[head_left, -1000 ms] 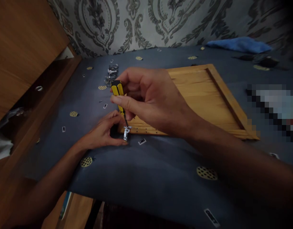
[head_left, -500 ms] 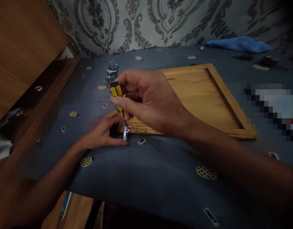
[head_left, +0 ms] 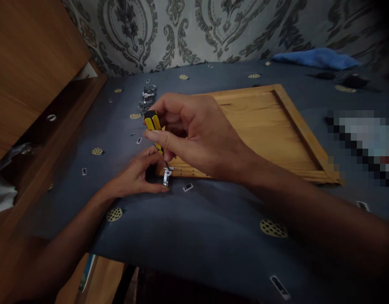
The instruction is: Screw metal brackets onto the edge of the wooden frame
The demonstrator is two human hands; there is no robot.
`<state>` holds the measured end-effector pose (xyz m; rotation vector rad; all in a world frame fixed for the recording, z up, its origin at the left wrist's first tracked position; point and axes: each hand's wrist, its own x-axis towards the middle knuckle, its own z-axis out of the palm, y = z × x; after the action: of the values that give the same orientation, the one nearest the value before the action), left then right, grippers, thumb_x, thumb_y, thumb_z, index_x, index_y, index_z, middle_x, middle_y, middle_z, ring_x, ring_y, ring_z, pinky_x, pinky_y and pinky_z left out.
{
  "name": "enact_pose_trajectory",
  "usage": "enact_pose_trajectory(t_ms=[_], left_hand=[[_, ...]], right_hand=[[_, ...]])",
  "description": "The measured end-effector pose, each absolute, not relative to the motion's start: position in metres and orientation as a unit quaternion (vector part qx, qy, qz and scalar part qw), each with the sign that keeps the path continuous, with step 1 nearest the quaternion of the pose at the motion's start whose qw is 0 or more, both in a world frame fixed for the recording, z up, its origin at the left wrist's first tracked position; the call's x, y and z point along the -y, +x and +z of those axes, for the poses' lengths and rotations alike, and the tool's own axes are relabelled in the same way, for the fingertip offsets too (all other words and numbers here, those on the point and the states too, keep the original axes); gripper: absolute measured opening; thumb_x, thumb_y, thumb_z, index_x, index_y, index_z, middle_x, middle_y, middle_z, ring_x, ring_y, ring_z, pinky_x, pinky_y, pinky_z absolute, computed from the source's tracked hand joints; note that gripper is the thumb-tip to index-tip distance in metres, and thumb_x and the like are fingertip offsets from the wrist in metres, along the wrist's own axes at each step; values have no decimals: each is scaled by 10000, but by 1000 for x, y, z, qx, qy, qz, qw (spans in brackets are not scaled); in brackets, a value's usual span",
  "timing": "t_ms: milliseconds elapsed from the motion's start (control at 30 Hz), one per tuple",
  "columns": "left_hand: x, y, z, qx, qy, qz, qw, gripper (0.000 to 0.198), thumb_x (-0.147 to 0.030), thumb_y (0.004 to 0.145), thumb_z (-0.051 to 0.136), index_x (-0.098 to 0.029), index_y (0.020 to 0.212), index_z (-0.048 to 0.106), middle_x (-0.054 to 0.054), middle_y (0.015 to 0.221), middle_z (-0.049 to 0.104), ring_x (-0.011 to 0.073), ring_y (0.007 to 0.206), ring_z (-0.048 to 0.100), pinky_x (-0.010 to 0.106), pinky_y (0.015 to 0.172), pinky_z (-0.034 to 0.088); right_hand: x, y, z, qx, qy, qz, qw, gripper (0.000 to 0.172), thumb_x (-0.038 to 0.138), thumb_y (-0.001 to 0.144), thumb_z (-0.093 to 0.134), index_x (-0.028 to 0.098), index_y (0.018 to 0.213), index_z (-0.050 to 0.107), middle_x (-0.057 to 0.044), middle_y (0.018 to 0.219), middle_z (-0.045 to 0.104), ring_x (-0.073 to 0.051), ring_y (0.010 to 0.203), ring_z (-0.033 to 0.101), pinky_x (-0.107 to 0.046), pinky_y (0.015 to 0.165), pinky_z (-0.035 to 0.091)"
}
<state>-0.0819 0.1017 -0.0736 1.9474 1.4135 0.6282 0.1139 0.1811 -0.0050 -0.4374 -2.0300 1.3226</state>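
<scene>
In my right hand [head_left: 202, 131] is a black and yellow screwdriver [head_left: 153, 122], closed in the fingers and thumb around its handle. Its shaft slopes down to a small silver metal hinge [head_left: 166, 178] at the near left corner of a framed wooden panel [head_left: 254, 131]. My left hand [head_left: 134, 174] steadies this hinge, its thumb at the lower end and the fingers at the panel's corner. Small dark holes run along the panel's near edge. My right hand covers part of the panel; the screw under the tip is too small to make out.
Several more metal hinges [head_left: 148, 97] lie behind my hands on the dark patterned cloth [head_left: 194, 236]. A loose screw [head_left: 133, 134] is nearby. At the back right are a blue cloth [head_left: 317, 58] and a dark object [head_left: 352, 79]. A wooden cabinet [head_left: 36, 63] borders the left.
The screwdriver handle has tilted slightly to the left as my right hand shifted a little. My left hand and the hinge hold nearly the same place.
</scene>
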Motion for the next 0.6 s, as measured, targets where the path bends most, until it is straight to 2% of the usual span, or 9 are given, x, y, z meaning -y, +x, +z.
enact_pose_trajectory(t_ms=[300,600], left_hand=[[-102,-82,-72,-528,743,244,331,420,-568,794,828,-212,807,605,48,1018,639,263,993,594,412,911,509],[-102,-83,-74,-525,749,246,320,435,-569,789,838,-213,945,643,42,1024,613,243,941,583,397,875,518]], right_hand=[[-183,117,-1,791,-152,503,313,159,215,959,703,224,896,558,22,786,634,-141,763,624,-252,667,539],[-189,120,1,817,-142,459,319,134,144,964,666,209,915,561,25,795,639,-133,790,623,-244,707,519]])
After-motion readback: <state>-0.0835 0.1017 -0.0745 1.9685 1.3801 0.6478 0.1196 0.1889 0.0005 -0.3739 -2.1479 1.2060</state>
